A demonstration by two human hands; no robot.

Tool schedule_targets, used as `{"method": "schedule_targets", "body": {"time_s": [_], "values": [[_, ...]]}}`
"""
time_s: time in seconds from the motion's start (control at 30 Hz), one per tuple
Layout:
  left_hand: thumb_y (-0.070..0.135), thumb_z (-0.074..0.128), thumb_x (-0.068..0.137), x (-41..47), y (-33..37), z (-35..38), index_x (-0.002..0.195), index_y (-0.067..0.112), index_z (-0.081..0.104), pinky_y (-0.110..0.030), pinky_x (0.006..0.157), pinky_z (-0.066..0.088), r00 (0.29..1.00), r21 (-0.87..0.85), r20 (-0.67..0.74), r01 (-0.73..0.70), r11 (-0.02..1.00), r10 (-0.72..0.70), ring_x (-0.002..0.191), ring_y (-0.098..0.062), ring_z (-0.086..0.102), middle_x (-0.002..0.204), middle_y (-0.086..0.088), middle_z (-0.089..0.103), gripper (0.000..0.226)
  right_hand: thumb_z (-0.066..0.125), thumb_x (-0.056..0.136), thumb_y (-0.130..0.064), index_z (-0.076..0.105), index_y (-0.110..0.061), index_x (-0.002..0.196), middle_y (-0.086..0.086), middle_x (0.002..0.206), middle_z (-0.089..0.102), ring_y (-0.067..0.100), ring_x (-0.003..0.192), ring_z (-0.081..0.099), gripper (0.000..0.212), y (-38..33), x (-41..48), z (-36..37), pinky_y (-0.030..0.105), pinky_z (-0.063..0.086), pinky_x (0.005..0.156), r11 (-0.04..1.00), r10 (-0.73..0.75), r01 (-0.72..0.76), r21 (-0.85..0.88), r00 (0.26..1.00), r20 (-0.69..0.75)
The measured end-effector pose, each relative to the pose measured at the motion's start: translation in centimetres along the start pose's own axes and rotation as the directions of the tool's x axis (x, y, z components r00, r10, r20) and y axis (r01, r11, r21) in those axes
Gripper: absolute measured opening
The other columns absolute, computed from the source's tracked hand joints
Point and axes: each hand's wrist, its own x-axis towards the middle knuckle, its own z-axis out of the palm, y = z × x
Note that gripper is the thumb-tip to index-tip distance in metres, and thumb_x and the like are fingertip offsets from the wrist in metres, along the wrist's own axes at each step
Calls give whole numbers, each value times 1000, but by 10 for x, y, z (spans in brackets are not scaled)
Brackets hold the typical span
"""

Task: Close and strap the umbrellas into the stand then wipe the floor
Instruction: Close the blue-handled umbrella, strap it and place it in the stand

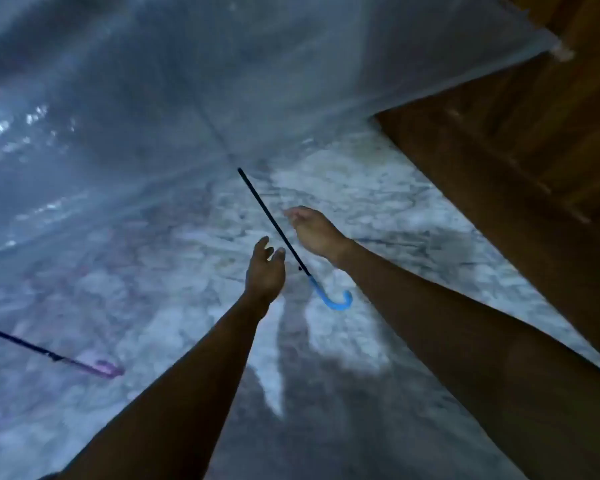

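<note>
Now I see the left hand (265,268) and right hand (314,230) flanking the umbrella's black shaft (261,202), fingers (264,242) loosely spread, grasping nothing.

Marbled grey-white floor (378,209); dark brown wooden furniture (520,140), possibly a cabinet, right of the floor; dim bluish light; soft shadows on the floor.

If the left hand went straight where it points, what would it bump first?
Probably the umbrella's black shaft, just ahead of the left hand's fingers, though depth is unclear and it might slip past.
</note>
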Motion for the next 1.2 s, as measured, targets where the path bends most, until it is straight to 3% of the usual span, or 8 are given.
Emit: {"method": "schedule_targets", "body": {"time_s": [0.13,0.3,0.4,0.5,0.83,1.03,1.13,1.2], "values": [[17,36,107,37,5,-2,151,26,37,-35,105,39,996,-318,71,-36,948,61,131,-21,51,146,-7,51,45,40,108,-21,38,-23,153,1,156,39,21,142,40,46,-53,31,19,27,41,103,999,-37,41,-33,991,133],[16,34,109,-30,47,-36,110,9,56,-23,66,55,989,-409,97,-63,910,111,84,-31,67,88,-13,61,23,50,105,-17,67,-15,115,4,104,69,27,122,60,20,-113,-25,8,42,53,87,996,-83,85,-5,980,179],[21,37,108,-110,90,-62,101,8,53,-30,69,58,974,-409,200,-17,912,108,76,-30,67,81,-13,60,21,56,102,-15,70,-10,106,2,103,71,9,105,65,16,-151,-84,-14,17,48,79,999,-48,47,8,976,211],[20,38,108,-194,156,-95,97,7,52,-31,69,56,951,-396,308,89,914,41,64,-25,68,76,-11,59,21,60,100,-14,73,-4,107,-7,102,72,-13,91,62,18,-215,-156,-44,10,41,81,999,42,-35,-32,970,241],[23,33,108,-400,346,-205,98,14,53,-25,70,55,807,-234,569,347,908,-162,83,-29,74,86,-7,66,24,65,97,-20,71,2,113,7,116,75,12,117,63,28,-422,-360,-101,21,41,100,983,154,-132,-127,972,179],[20,37,107,-450,400,-280,92,7,54,-34,74,55,706,-314,708,300,901,12,84,-39,73,81,-15,69,27,62,99,-21,76,0,103,9,117,74,9,98,63,26,-525,-441,-89,8,46,70,986,79,-76,-145,997,15],[22,36,107,-473,411,-318,91,7,55,-33,76,58,613,-277,786,234,932,79,83,-35,73,82,-14,70,28,61,99,-27,76,-4,102,9,118,74,18,111,66,28,-558,-487,-65,16,45,76,989,61,-72,-129,994,-92],[21,36,107,-489,413,-345,92,7,56,-36,80,59,549,-254,826,166,953,125,81,-32,74,86,-15,72,28,61,100,-22,75,-4,97,15,116,73,13,96,71,23,-574,-516,-44,20,48,74,995,70,-81,-52,981,-181]]}}
